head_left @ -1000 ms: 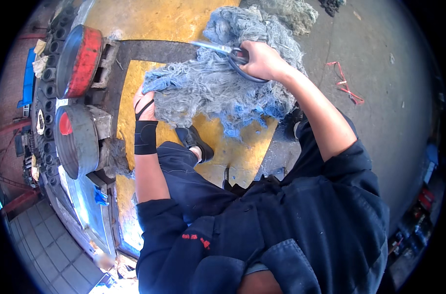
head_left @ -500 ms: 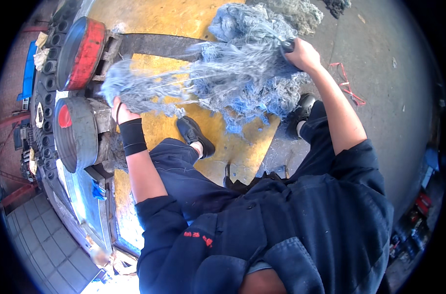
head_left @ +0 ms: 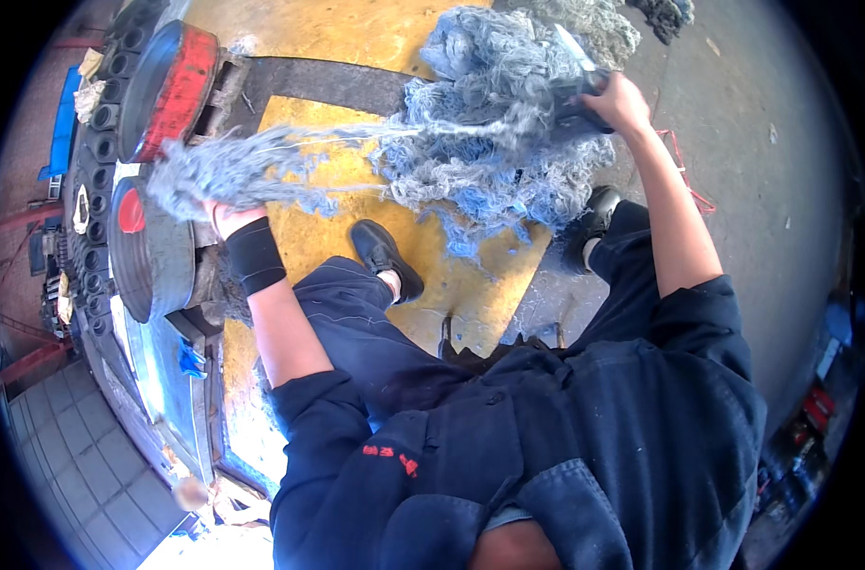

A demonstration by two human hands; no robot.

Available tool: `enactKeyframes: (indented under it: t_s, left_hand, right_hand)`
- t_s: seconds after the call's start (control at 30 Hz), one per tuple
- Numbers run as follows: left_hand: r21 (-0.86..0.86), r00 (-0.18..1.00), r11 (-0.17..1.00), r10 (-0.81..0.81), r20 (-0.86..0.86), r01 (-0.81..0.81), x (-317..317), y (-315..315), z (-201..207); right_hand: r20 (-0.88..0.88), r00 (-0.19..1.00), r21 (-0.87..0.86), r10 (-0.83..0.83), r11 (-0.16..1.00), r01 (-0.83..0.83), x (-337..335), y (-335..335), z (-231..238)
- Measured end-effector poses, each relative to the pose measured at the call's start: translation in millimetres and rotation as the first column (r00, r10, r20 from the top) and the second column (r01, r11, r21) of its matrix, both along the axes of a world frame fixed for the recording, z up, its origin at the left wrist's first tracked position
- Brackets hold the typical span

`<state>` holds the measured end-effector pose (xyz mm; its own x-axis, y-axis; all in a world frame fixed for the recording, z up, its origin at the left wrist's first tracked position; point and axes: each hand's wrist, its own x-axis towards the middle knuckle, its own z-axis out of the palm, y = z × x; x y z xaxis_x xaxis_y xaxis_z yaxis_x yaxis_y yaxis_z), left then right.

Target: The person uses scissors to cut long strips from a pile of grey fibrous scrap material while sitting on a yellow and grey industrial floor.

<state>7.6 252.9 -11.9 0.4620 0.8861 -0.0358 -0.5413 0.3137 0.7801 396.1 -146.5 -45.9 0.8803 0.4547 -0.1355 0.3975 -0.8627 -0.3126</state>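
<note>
Gripping a blue-grey fibre tuft (head_left: 200, 173) in the left hand (head_left: 233, 218), strands running right to the main tangle (head_left: 489, 142) at far centre, over the yellow floor panel (head_left: 451, 275). Right hand (head_left: 626, 101) clenched round scissors (head_left: 580, 55) at the tangle's right side, blades pointing far. Red-sided drum (head_left: 184, 93) far left, grey drum (head_left: 171, 252) nearer; can't make out contents of either.

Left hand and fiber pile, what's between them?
In the head view, the tuft in the left hand, then thin strands running to the fiber pile over yellow flooring.
</note>
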Motion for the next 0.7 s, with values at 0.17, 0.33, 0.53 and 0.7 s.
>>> enactKeyframes:
  t_s: [0.17,0.33,0.53,0.7]
  left_hand:
    - [-0.272,0.975,0.938,-0.195,0.104,0.216,59,-57,-2]
    - [-0.245,0.795,0.781,-0.459,0.396,0.574,88,-81,-1]
    - [-0.328,0.981,0.926,-0.195,0.012,0.189,133,-134,24]
    - [-0.151,0.825,0.842,-0.446,0.347,0.518,97,-77,-4]
  right_hand:
    - [0.003,0.979,0.071,0.205,0.976,-0.205,-54,41,39]
    - [-0.463,0.744,0.617,0.482,0.778,-0.121,-109,98,30]
    - [-0.722,0.304,0.692,0.622,0.656,0.302,-156,121,3]
    - [-0.791,0.133,0.592,0.597,0.692,0.414,-183,116,21]
